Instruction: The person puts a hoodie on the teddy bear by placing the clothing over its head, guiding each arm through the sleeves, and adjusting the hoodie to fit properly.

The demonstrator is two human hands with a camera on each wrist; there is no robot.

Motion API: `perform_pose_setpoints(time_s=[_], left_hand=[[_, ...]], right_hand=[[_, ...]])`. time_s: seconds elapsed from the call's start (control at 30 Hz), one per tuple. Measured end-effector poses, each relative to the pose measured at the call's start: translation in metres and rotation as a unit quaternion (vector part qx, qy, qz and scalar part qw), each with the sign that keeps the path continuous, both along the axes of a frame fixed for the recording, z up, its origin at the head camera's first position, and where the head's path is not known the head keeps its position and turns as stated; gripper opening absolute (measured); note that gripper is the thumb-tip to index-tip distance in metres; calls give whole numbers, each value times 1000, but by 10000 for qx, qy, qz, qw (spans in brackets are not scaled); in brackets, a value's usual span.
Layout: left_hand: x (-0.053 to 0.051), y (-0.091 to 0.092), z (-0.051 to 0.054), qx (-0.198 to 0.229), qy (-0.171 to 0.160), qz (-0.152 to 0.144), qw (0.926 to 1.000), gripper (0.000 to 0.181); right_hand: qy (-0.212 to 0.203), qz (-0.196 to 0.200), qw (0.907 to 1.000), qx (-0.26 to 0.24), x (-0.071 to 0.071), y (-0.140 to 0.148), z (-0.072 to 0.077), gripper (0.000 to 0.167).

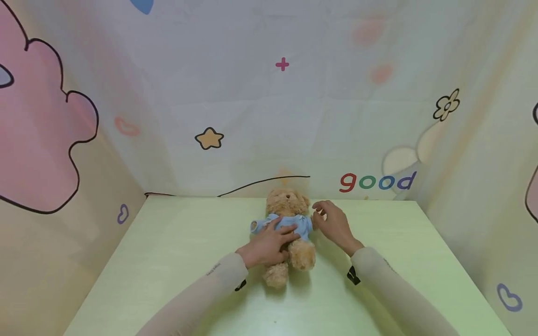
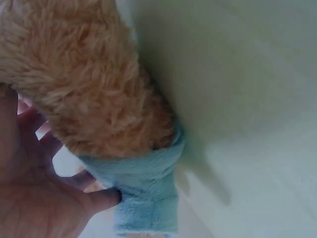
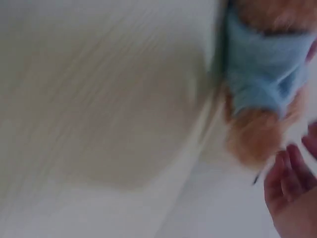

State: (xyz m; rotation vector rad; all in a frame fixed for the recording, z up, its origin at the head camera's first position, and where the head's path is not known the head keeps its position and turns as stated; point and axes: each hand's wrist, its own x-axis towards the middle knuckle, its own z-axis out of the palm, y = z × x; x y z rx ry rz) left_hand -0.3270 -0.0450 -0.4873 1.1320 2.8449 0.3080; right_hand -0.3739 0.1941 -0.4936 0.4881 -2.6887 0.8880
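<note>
A light-brown teddy bear [image 1: 287, 205] in a pale blue shirt [image 1: 303, 227] lies on its back in the head view, head toward the back wall. My left hand [image 1: 266, 243] rests on its belly with the fingers spread over the shirt. In the left wrist view, that hand [image 2: 44, 183] touches the blue cloth [image 2: 146, 193] beside the furry leg [image 2: 94, 84]. Beside the bear's arm on the right is my right hand [image 1: 335, 227], its fingers loosely bent. The right wrist view is blurred; there the hand [image 3: 294, 191] is close to the bear's brown fur [image 3: 255, 139], and contact is unclear.
The bear lies on a pale green-yellow table [image 1: 189, 233]. A printed cloth backdrop [image 1: 252, 93] rises behind the table's far edge, and similar cloth walls [image 1: 50, 261] stand at the left and right.
</note>
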Motion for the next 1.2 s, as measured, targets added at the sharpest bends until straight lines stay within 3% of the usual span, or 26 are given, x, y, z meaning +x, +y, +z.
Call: perform_pose_setpoints(time_s=[0.1,0.17,0.27,0.33,0.4,0.43,0.5,0.6,0.77,0.87,0.97,1.13,1.2], left_hand=[[-5,-8,7,672,-469,116,9966,57],[-9,-17,11,1357,-620,312,9883,51],[-15,-35,13,2387,-324,980,9656,35],[-18,-49,12,2880,-46,1648,9433,24],[-21,-62,8,3011,72,2233,9270,17],[-23,-68,6,2953,47,2426,9241,14],[-24,-76,1,2814,-225,2572,9242,12],[-24,-82,-5,2738,-641,2438,9282,14],[-24,-80,-6,3156,-1205,2224,9146,17],[-25,-77,-4,3183,-1533,2098,9117,22],[-25,-73,-2,3007,-1672,1996,9175,27],[-25,-68,-6,2500,-1620,1894,9356,31],[-26,-66,-8,2360,-1650,1910,9384,32]], right_hand=[[202,859,9956,313,15,-13,6,27],[100,1157,9909,678,21,-19,7,31],[-37,1075,9887,1041,25,-26,6,34],[-50,1010,9884,1132,25,-29,7,34],[-124,1006,9881,1161,25,-32,9,37],[-148,1006,9876,1200,24,-34,10,39],[-237,959,9874,1239,23,-36,10,41],[-297,887,9862,1365,24,-38,11,43],[-298,852,9859,1411,25,-39,11,42],[-308,848,9858,1415,27,-39,10,42],[-227,860,9857,1429,28,-40,8,41],[-15,893,9859,1417,31,-43,6,36],[14,955,9855,1403,34,-45,7,35]])
